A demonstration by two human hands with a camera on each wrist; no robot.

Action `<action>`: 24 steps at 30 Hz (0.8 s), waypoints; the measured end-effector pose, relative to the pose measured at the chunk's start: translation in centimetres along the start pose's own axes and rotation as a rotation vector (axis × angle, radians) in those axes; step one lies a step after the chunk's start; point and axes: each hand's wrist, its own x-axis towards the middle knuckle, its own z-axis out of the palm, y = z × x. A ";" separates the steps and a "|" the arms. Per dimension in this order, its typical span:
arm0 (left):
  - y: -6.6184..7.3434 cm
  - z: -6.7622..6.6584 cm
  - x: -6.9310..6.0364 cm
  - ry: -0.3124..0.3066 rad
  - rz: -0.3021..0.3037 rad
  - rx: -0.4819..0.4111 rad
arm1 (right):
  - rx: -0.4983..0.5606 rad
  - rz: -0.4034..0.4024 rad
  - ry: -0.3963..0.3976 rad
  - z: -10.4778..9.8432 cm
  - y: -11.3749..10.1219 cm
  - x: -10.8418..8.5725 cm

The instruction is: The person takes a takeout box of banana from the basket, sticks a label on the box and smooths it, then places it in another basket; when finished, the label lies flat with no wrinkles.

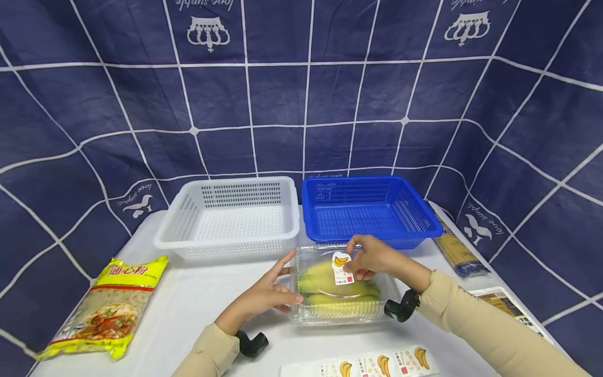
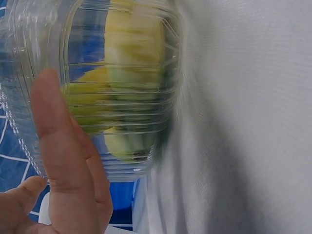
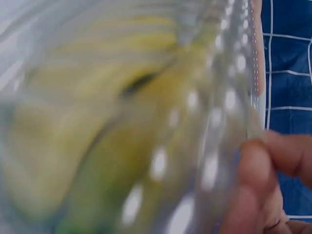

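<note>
The white basket (image 1: 237,222) and blue basket (image 1: 348,219) stand on the far side; my clear box (image 1: 339,318) sits nearer, centre, apparently packed and closed over the bananas (image 1: 320,283). A label strip (image 1: 365,366) lies nearest me. My left hand (image 1: 268,293), fingers loose, touches the box's left side; my right hand (image 1: 374,257) touches a label (image 1: 341,275) at the lid, pinching or pressing, I can't tell. Fixing it down seems left.

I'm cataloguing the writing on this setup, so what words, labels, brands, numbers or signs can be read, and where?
"love simple": repeated on the blue backdrop, upside down at the top.
"通心粉": the yellow bag; its smaller print is unreadable.
Sticker on the clear box: characters too small to read.
Sticker strip: characters too small to read.
Long packet and white-edged pack at right: nothing legible.
</note>
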 end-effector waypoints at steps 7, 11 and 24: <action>-0.1 0.0 0.0 0.004 -0.009 -0.010 | -0.024 0.019 -0.016 0.1 0.1 0.3; 0.0 0.0 0.1 0.004 -0.016 -0.010 | -0.038 0.001 -0.046 -0.1 0.3 0.5; 0.1 0.1 0.0 0.017 -0.026 -0.024 | -0.010 -0.012 -0.067 -0.3 0.6 0.9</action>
